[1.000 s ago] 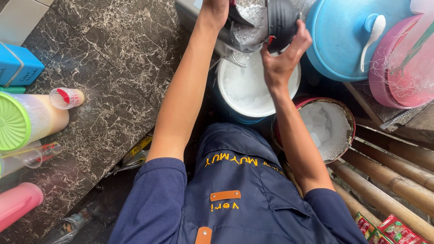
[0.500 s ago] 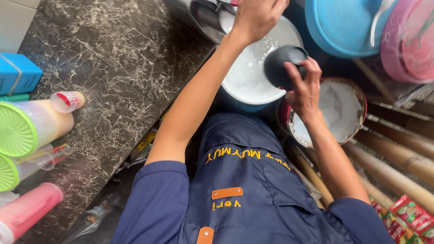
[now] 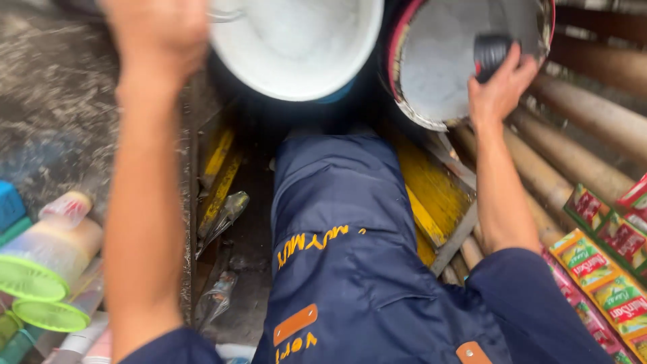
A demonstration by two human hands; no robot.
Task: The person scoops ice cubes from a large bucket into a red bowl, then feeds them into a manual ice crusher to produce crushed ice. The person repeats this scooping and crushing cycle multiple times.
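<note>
The right hand [image 3: 500, 91], in the upper right of the frame, is closing its fingers around a small black bowl [image 3: 490, 55] and holding it just inside the near rim of a red-rimmed bucket [image 3: 404, 101]. The bowl is sitting directly above the palm in the picture, at the fingertips, tilted on its side so that its ribbed outer wall is facing the camera; its mouth is turned away and cannot be seen. It is dark, rounded and blurred by motion. Behind it, the bucket's inside is showing a pale grey-white mass, probably ice, though the blur is hiding its texture.

The left hand [image 3: 158, 30] is rising at the upper left, well apart from the bowl, with its back to the camera; whether it is gripping anything cannot be told, since the fingers are running off the top edge. The right hand is therefore clearly the nearer one to the bowl and the bucket.

Between the two hands, a white basin [image 3: 296, 47] is standing at the top centre, just beside the bucket. Lower down, a navy apron [image 3: 344, 256] is filling the middle, bamboo poles [image 3: 579, 155] are slanting along the right, red and green sachets [image 3: 606, 269] are lying at the lower right, and green-lidded containers [image 3: 40, 283] are lying at the lower left.
</note>
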